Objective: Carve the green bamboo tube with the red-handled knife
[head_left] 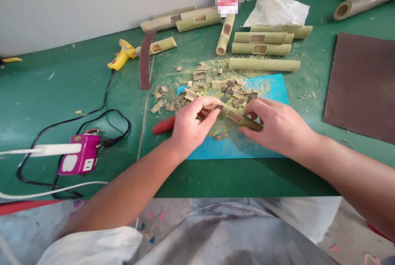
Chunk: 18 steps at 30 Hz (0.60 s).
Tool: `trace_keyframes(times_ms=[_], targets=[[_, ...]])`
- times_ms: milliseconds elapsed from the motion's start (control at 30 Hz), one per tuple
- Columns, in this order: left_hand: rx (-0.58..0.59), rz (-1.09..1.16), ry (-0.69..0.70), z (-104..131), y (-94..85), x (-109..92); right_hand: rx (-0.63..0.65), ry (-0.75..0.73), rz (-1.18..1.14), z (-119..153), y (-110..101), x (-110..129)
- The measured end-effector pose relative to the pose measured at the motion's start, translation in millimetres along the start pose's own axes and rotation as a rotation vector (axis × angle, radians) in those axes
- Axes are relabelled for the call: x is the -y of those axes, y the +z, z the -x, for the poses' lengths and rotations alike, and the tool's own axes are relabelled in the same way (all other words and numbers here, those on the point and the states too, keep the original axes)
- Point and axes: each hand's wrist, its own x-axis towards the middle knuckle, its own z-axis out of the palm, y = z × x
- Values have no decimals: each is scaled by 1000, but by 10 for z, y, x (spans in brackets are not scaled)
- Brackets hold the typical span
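A short bamboo tube (234, 116) with a rectangular opening cut in its side lies slantwise between my two hands, above a blue sheet (203, 149). My left hand (197, 121) is closed at the tube's left end, its thumb and forefinger pinching a small dark brown piece of sandpaper (219, 107). Around the tube's right end, the fingers of my right hand (271, 121) are curled. Bamboo chips (236, 92) and yellowish dust lie heaped just beyond the tube. A red handle (163, 125) pokes out beside my left hand.
Several cut bamboo tubes (264, 64) lie along the back. At left are a yellow glue gun (123, 56), a sandpaper strip (145, 61) and a purple power adapter (78, 154) with trailing cords. A large brown sandpaper sheet (362, 86) lies at right on the green table (247, 178).
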Motion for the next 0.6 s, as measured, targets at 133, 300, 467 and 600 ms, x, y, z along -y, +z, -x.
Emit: trace_keyframes(times_ms=[133, 300, 467, 600], targets=[[-12, 0, -32, -15, 9, 40, 65, 45, 31, 32, 38, 41], [21, -15, -10, -24, 13, 61, 115, 72, 149, 69, -2, 94], [15, -89, -15, -39, -7, 55, 191, 57, 205, 76, -12, 142], [17, -117, 6, -51, -9, 92, 185, 65, 207, 77, 9, 166]])
